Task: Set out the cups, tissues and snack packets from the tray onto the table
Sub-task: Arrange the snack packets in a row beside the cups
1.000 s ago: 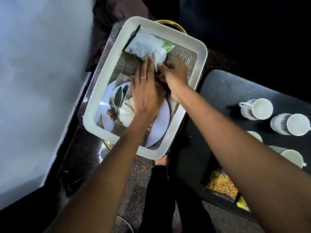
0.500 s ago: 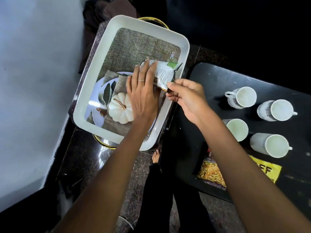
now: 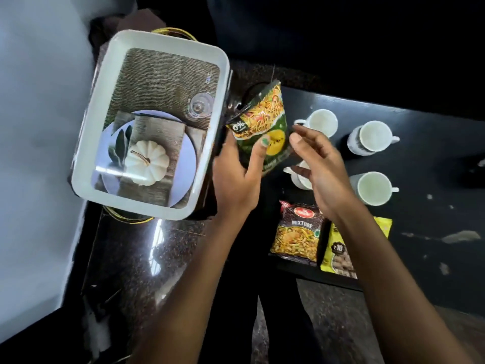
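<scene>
Left hand [image 3: 237,177] grips a green snack packet [image 3: 262,127], thumb across its printed face, fingers behind it. The packet is held up in the air between the tray [image 3: 86,143] and the cups, above the near-left edge of the dark worktop [image 3: 433,232]. Its long axis runs roughly vertical in the view, tilted slightly: the top seal points away from the person and a bit right, the lower end sits in the palm. Printed front faces the camera.

Right hand [image 3: 319,166] is open, fingers loosely curled, holding nothing. It sits just right of the packet, fingertips near its right edge; contact cannot be told.

Tray: white, rectangular, long axis running away from the person, resting on a speckled stone surface [image 3: 162,258] left of the worktop. Only its printed liner shows inside; no loose items visible in it.

On the worktop: four white cups. One [image 3: 321,123] sits behind the right hand's fingers, one [image 3: 372,137] further right, one [image 3: 372,187] nearer the person, and one [image 3: 299,177] is mostly hidden under the right hand. Two packets lie flat near the front edge, side by side and touching: a dark "MIXTURE" packet [image 3: 296,232] and a yellow packet [image 3: 338,248], the latter partly covered by the right forearm.

The right hand and forearm block the space between the held packet and the cups.
</scene>
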`<state>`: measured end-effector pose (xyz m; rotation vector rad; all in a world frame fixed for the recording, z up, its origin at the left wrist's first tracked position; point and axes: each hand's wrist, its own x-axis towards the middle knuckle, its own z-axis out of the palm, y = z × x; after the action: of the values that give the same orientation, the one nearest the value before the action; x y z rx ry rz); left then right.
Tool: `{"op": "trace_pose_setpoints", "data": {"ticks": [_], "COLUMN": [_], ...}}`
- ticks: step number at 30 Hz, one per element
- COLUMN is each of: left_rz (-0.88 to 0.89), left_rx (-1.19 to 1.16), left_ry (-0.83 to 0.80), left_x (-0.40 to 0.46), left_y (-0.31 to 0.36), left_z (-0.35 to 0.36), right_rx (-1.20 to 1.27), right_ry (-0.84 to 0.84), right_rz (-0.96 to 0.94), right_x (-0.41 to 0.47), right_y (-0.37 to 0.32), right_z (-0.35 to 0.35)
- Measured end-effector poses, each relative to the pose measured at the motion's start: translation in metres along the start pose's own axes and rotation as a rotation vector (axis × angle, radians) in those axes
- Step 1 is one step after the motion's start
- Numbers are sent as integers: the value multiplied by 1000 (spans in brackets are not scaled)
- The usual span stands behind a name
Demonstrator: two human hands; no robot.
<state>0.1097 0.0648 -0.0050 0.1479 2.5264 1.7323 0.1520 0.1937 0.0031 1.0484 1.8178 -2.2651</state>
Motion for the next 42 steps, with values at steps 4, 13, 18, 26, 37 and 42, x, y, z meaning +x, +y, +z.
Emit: {"op": "trace_pose_setpoints", "data": {"ticks": [4,13,18,26,37,42], "left_rz": [-360,-613,-622,-613,-619,-618], "left_rx": [-380,-461,-360,-348,-269,-248], "left_ry": [-177,-367,-381,-539,-594,-672], "left_x": [-29,-56,-69,-89,-97,-104], "left_y": [14,31,39,39,37,35], "left_z": [26,72,97,122,128,131], "right_rx": [-8,147,230,275,242,242], "right_ry": [-102,71,100,120,82,318], "right_rz": [88,43,83,102,140,70], "right_x": [-15,-49,-64,-82,-92,-99], "right_y": [4,29,44,59,70,69], "right_z": [-41,-98,-127,-165,-177,-180]}}
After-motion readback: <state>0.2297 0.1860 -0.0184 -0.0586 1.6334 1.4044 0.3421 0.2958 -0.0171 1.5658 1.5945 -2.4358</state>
